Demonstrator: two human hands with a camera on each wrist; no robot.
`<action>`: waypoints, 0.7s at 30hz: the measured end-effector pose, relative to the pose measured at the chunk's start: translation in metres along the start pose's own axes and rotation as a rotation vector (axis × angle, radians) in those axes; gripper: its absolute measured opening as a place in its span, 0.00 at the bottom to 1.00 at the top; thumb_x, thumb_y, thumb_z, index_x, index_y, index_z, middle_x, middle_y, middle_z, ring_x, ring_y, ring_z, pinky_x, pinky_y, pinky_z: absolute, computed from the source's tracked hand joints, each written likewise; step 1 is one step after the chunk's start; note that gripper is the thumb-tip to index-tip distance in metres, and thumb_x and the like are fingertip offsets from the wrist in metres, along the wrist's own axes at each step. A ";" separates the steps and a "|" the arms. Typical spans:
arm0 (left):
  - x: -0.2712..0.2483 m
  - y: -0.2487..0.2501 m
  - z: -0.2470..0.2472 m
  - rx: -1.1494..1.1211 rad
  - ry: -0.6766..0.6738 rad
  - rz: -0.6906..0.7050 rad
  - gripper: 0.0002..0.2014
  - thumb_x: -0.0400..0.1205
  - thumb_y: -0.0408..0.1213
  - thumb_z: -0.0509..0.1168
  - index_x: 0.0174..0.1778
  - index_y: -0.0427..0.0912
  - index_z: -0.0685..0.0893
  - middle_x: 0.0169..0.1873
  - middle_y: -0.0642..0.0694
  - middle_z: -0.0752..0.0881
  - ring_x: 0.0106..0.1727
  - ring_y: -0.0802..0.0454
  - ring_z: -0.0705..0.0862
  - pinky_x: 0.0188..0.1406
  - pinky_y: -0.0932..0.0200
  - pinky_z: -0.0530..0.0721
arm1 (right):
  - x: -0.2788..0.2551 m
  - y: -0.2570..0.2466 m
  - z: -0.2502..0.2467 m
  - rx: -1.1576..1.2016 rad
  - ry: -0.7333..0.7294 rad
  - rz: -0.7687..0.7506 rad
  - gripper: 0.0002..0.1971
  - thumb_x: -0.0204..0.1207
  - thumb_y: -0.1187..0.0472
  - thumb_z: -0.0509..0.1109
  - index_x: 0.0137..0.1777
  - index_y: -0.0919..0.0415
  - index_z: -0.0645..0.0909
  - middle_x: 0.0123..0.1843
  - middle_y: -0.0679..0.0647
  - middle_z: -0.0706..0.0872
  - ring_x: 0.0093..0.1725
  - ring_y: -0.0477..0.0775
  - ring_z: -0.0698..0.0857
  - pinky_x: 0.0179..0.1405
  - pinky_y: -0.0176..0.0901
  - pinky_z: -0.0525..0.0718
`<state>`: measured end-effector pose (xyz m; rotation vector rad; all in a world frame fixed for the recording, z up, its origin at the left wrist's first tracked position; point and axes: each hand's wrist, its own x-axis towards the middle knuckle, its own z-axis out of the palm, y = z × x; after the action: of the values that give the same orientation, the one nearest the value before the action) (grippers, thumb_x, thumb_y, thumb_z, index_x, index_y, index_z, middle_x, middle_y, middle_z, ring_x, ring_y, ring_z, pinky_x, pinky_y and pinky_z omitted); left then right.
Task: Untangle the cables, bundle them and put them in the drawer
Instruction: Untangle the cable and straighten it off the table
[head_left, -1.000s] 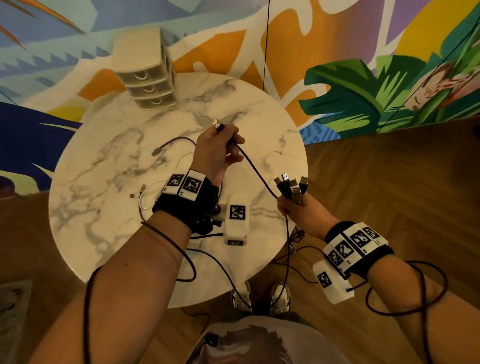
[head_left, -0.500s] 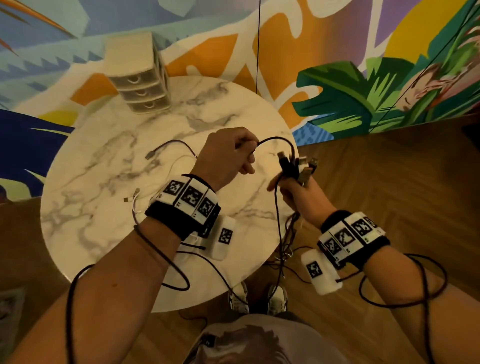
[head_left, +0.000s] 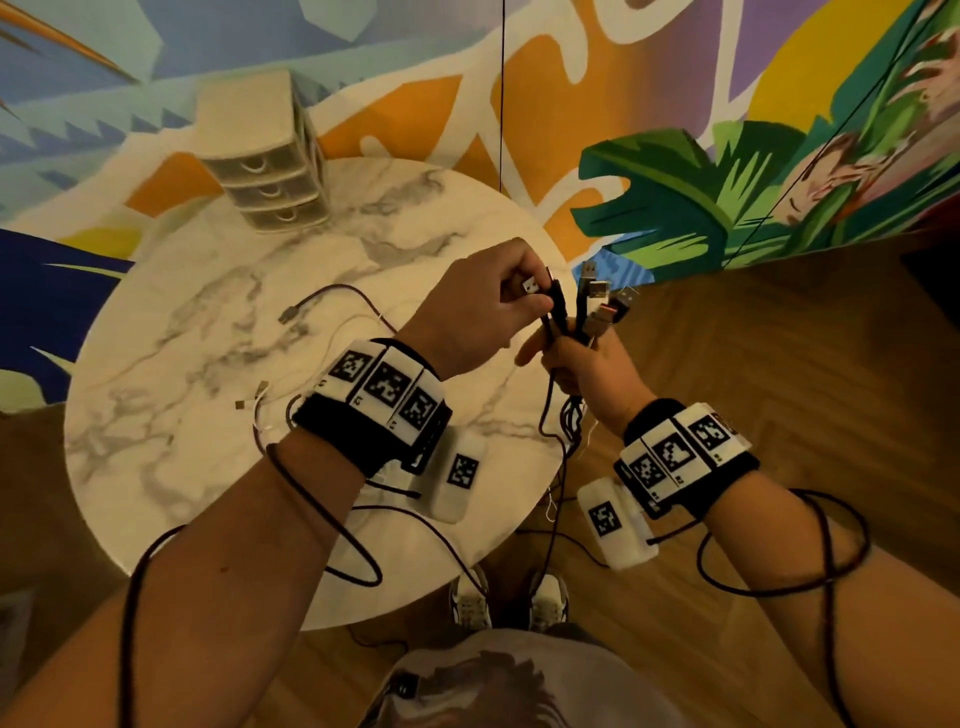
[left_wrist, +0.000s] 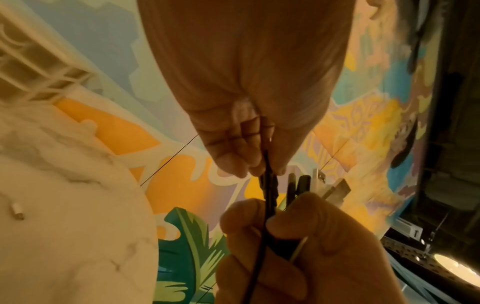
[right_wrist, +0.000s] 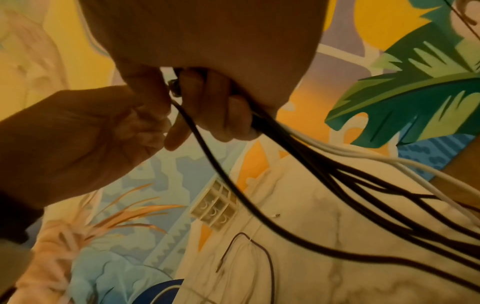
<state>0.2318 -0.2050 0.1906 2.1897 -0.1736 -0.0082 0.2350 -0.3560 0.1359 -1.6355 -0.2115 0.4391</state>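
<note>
My right hand (head_left: 574, 358) grips a bunch of cables just below their USB plugs (head_left: 602, 301), which stick up above the fist at the table's right edge. The cables (head_left: 566, 421) hang down from it, black ones and a white one (right_wrist: 363, 158). My left hand (head_left: 493, 306) pinches the plug end of one black cable (head_left: 556, 306) and holds it against the bunch. In the left wrist view that black plug (left_wrist: 269, 185) sits between my fingertips, right above the right hand (left_wrist: 298, 246). A beige three-drawer unit (head_left: 265, 171) stands at the table's far side, its drawers shut.
The round marble table (head_left: 208, 364) carries a loose dark cable (head_left: 332, 306) with its plug at the centre and thin white cable ends (head_left: 260, 395) near my left wrist. A painted wall rises behind. Wooden floor lies to the right. My shoes (head_left: 509, 603) show below.
My left hand carried the black cable's plug rightward to the bunch in my right hand. The right hand rose and moved toward it. The two hands now meet.
</note>
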 end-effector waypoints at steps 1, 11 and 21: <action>0.000 0.002 0.001 -0.046 0.020 -0.004 0.04 0.78 0.32 0.68 0.46 0.39 0.81 0.30 0.46 0.83 0.27 0.53 0.81 0.27 0.60 0.82 | 0.000 -0.002 0.001 -0.023 -0.002 -0.019 0.08 0.65 0.66 0.61 0.32 0.65 0.82 0.17 0.43 0.74 0.17 0.40 0.66 0.19 0.30 0.64; -0.005 0.002 0.010 -0.177 0.122 0.055 0.07 0.78 0.34 0.65 0.51 0.44 0.81 0.34 0.48 0.83 0.38 0.53 0.82 0.39 0.63 0.82 | 0.000 -0.009 0.008 -0.192 0.136 -0.096 0.15 0.84 0.62 0.61 0.34 0.54 0.72 0.19 0.47 0.74 0.16 0.41 0.71 0.22 0.32 0.68; -0.117 -0.123 0.055 1.073 -1.054 -0.198 0.17 0.84 0.36 0.58 0.69 0.41 0.75 0.66 0.40 0.79 0.65 0.40 0.79 0.62 0.49 0.78 | 0.003 0.009 -0.001 0.065 0.185 0.090 0.29 0.84 0.55 0.60 0.17 0.54 0.69 0.18 0.53 0.74 0.21 0.57 0.77 0.40 0.60 0.85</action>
<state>0.1276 -0.1632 0.0522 2.9985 -0.6565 -1.4921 0.2369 -0.3573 0.1262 -1.6151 0.0150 0.3571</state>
